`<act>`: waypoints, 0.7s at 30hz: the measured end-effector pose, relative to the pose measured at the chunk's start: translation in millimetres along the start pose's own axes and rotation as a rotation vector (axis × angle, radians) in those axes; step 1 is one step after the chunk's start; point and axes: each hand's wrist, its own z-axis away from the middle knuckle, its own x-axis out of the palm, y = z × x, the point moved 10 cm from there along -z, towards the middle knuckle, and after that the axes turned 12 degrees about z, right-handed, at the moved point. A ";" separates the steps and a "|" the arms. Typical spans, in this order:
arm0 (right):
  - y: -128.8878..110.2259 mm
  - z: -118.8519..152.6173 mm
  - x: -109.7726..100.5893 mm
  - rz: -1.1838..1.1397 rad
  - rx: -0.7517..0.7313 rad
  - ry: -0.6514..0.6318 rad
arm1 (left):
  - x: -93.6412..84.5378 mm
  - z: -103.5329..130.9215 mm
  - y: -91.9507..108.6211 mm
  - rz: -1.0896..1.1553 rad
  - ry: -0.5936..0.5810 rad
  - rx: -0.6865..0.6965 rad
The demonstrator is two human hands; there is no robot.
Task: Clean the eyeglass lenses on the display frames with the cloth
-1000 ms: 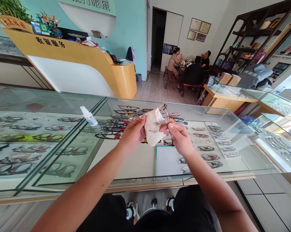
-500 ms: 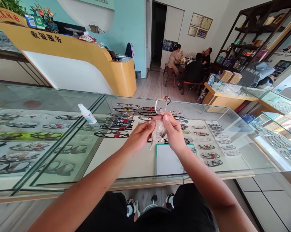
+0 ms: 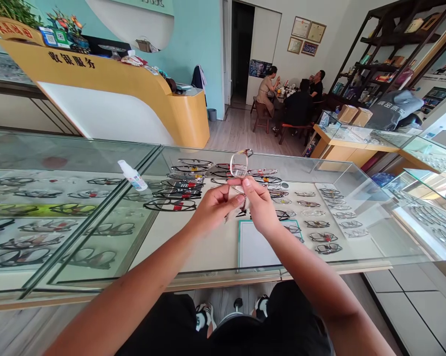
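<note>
A pair of glasses is held up above the glass showcase, one lens upright over my fingertips. My right hand pinches its lower part between thumb and fingers. Beside it, my left hand is closed on a pale cloth, which hangs below the fingers and is mostly hidden by them. Both hands touch each other at the fingertips. A white bottle stands on the glass to the left.
Rows of glasses lie inside the showcase, around a teal-edged white tray. Beyond are a yellow counter, several people seated at a table, and another showcase at right.
The glasses have shifted slightly left and turned a little. My left hand has closed further round the cloth, so less of it shows.
</note>
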 end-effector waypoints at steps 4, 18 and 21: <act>11.3 -0.7 -1.5 -0.106 0.077 0.007 | 11.9 1.0 11.2 -0.019 -0.075 0.020; -66.4 -43.4 4.2 -0.064 -0.151 -0.059 | 13.3 -24.2 91.5 -0.157 0.121 0.400; -119.5 -64.5 -6.0 -0.023 -0.279 -0.027 | 34.6 -35.0 141.6 -0.123 0.039 0.481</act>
